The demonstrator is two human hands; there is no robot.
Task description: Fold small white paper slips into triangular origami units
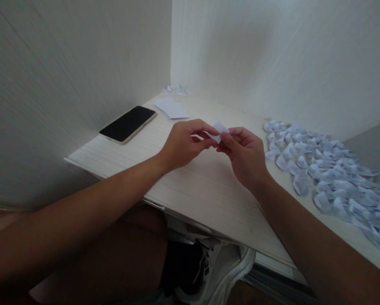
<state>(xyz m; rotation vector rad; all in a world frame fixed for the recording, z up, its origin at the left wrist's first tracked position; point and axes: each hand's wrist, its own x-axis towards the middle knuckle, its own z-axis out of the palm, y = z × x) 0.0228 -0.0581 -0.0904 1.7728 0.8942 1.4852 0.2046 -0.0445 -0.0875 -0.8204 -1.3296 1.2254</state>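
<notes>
A small piece of white paper (221, 128) is held above the white tabletop (196, 186), between both hands. My left hand (185, 142) pinches its left side with thumb and fingers. On its right side, my right hand (245, 154) grips the paper with the thumb on top; some fingertips are hidden behind it. The hands nearly touch each other. Behind my left hand, several flat white paper sheets (171, 108) lie on the table.
A black-screened phone (129, 123) lies at the left. Thin paper scraps (176, 90) sit in the back corner. Many folded white paper pieces (323, 165) cover the right side. Walls rise behind and at the left; a shoe (223, 271) shows below the table's front edge.
</notes>
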